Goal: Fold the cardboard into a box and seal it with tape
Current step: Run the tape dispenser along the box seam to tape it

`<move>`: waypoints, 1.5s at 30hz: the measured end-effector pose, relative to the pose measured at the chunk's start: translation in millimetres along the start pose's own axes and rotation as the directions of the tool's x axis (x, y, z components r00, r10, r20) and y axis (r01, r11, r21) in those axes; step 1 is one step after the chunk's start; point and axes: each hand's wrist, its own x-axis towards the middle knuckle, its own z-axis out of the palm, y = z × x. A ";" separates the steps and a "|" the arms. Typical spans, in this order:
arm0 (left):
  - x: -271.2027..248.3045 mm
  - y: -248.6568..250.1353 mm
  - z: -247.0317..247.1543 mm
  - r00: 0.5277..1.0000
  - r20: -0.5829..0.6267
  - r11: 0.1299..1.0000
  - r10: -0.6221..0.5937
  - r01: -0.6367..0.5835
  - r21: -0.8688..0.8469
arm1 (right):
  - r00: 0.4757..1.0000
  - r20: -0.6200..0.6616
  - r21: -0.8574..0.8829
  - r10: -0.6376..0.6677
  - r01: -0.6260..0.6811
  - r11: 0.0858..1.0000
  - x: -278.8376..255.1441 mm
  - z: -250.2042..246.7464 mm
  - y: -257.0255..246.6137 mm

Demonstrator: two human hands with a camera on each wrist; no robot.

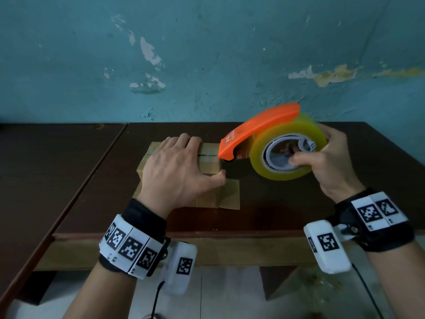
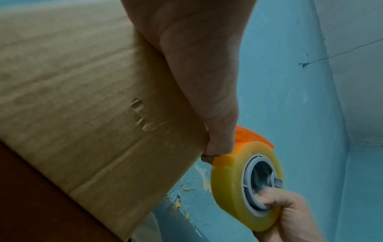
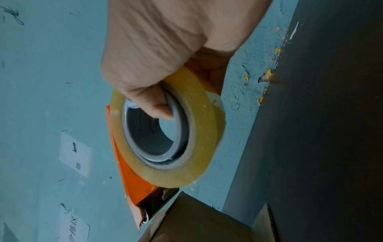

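A small brown cardboard box (image 1: 208,157) stands on the dark table (image 1: 276,215), its top flaps closed along a dark seam. My left hand (image 1: 177,166) lies over its top with the thumb reaching the near right corner; the left wrist view shows that thumb (image 2: 207,81) along the box (image 2: 82,98) edge. One loose flap (image 1: 230,194) lies flat on the table in front. My right hand (image 1: 328,162) grips an orange tape dispenser (image 1: 255,127) carrying a yellowish tape roll (image 1: 287,173), fingers hooked through the grey core. Its cutter end sits at the box's right edge by the seam.
A blue peeling wall (image 1: 207,65) rises right behind the table. A second dark table (image 1: 46,169) adjoins on the left with a narrow gap between. The table's front edge (image 1: 207,236) is just ahead of my wrists.
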 end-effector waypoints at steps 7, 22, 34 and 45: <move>0.9 0.4 -0.9 1.000 0.015 1.000 -0.008 0.008 -0.005 | 1.000 0.025 -0.004 0.013 -0.013 1.000 -0.8 -4.0 1.9; 0.3 1.2 -0.1 1.000 0.011 1.000 -0.025 0.025 -0.009 | 0.999 0.011 0.065 0.040 -0.040 0.997 -4.2 -8.0 7.0; 1.1 3.0 0.7 0.999 0.010 0.999 -0.039 0.039 -0.019 | 0.998 0.015 0.026 0.063 -0.064 0.998 -9.0 -29.2 13.2; 2.0 2.2 -0.6 0.999 0.026 0.999 -0.037 0.037 -0.019 | 0.997 0.050 -0.010 0.067 -0.067 0.998 -8.0 -34.9 12.7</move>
